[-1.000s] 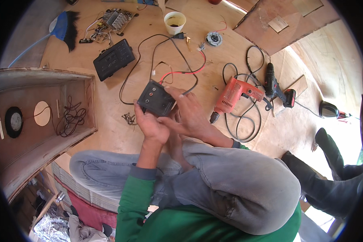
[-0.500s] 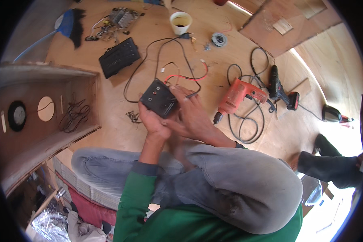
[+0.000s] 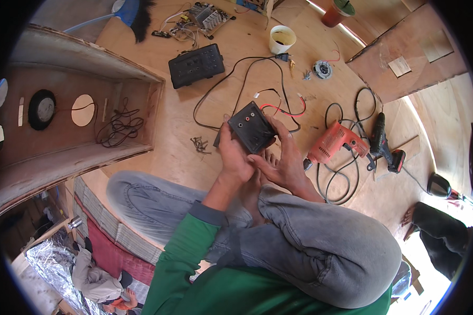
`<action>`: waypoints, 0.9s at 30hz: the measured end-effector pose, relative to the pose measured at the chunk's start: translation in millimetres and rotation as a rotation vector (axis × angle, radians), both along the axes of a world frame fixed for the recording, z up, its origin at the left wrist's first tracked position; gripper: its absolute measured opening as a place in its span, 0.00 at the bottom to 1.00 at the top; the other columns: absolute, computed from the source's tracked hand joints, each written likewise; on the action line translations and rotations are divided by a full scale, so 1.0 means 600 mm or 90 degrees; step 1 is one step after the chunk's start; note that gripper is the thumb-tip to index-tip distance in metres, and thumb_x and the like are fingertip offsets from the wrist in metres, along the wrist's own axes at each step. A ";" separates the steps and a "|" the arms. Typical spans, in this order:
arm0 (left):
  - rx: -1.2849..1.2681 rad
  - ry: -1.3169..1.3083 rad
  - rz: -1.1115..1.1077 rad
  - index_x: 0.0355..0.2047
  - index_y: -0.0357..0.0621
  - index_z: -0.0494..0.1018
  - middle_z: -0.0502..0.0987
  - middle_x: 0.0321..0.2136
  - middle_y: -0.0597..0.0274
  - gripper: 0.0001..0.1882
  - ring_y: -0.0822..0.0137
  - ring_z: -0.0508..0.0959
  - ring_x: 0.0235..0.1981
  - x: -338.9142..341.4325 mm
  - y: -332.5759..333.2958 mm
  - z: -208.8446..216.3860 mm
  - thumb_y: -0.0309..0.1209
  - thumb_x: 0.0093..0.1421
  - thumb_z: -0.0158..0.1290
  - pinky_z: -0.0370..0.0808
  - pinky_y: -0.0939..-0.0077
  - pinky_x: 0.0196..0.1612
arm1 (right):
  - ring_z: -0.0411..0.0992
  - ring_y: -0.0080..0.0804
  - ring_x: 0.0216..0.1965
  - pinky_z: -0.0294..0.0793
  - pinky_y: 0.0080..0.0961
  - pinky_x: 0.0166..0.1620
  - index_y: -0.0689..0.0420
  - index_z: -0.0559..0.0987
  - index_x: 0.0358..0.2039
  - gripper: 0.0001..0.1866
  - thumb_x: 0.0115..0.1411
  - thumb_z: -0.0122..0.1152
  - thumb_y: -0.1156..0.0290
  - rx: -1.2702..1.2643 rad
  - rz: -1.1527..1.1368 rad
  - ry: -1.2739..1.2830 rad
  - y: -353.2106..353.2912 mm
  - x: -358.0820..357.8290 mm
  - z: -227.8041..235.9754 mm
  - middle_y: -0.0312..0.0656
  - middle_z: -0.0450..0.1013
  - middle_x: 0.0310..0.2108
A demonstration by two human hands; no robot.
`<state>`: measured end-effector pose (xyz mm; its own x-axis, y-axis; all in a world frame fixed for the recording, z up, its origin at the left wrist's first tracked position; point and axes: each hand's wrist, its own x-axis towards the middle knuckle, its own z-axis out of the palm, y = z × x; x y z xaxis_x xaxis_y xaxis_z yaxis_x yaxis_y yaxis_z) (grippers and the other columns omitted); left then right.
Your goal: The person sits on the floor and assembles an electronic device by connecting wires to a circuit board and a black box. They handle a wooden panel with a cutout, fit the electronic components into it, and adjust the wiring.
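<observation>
I hold a small black box [image 3: 251, 129] with a row of round jacks on its face, tilted above my lap. My left hand [image 3: 235, 158] cups it from below and along its left edge. At its right edge, my right hand [image 3: 289, 164] grips with the fingers along the side and the thumb near the lower corner. Red and black wires [image 3: 285, 111] with white connectors extend from behind the box. A black power cord [image 3: 198, 107] loops over the board beyond it, ending in a plug [image 3: 282, 56]. The fingertips under the box are hidden.
Loose screws [image 3: 199, 145] lie left of the box. A black plastic case [image 3: 196, 65], circuit board [image 3: 205, 18] and white cup [image 3: 282, 39] stand beyond. An orange drill [image 3: 335, 143] and black cordless drill [image 3: 382, 139] lie right. A wooden cabinet [image 3: 157, 113] stands left; another person's leg [image 3: 439, 228] shows right.
The whole view has shifted, so things appear farther right. My right fingers have moved from the box's upper edge to its right side. Both hands still hold the box.
</observation>
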<state>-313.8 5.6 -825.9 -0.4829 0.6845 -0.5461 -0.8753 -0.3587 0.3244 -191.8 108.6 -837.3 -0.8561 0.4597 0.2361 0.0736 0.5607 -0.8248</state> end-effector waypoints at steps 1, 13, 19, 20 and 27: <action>0.020 0.011 -0.002 0.68 0.43 0.74 0.84 0.57 0.51 0.42 0.54 0.86 0.55 0.000 -0.001 -0.001 0.68 0.79 0.34 0.85 0.51 0.58 | 0.75 0.62 0.64 0.76 0.48 0.66 0.63 0.60 0.79 0.59 0.59 0.84 0.49 0.012 -0.001 0.018 0.000 -0.001 -0.001 0.60 0.71 0.70; 0.100 0.143 -0.058 0.68 0.40 0.72 0.83 0.57 0.49 0.41 0.57 0.83 0.57 -0.001 0.003 0.021 0.65 0.80 0.35 0.79 0.56 0.63 | 0.68 0.52 0.75 0.66 0.46 0.76 0.65 0.55 0.80 0.53 0.66 0.80 0.61 -0.213 0.000 0.074 -0.008 -0.002 -0.002 0.62 0.65 0.76; 0.057 0.269 -0.121 0.77 0.41 0.60 0.77 0.62 0.52 0.36 0.60 0.79 0.62 0.004 0.006 0.029 0.41 0.75 0.59 0.78 0.61 0.65 | 0.67 0.53 0.76 0.65 0.47 0.76 0.63 0.50 0.82 0.52 0.71 0.72 0.58 -0.236 -0.036 0.178 -0.007 -0.004 -0.012 0.65 0.61 0.78; 0.064 0.251 -0.111 0.78 0.41 0.57 0.76 0.64 0.52 0.39 0.61 0.78 0.63 0.004 0.007 0.028 0.37 0.73 0.61 0.78 0.61 0.66 | 0.67 0.53 0.76 0.65 0.46 0.76 0.63 0.49 0.82 0.52 0.72 0.72 0.57 -0.246 -0.037 0.175 -0.007 -0.003 -0.013 0.65 0.61 0.78; 0.053 0.248 -0.095 0.83 0.42 0.49 0.69 0.69 0.55 0.53 0.63 0.75 0.66 0.003 0.011 0.030 0.26 0.66 0.70 0.77 0.63 0.69 | 0.68 0.53 0.75 0.66 0.45 0.74 0.63 0.46 0.83 0.53 0.73 0.69 0.54 -0.297 -0.025 0.153 -0.005 0.008 -0.013 0.66 0.60 0.79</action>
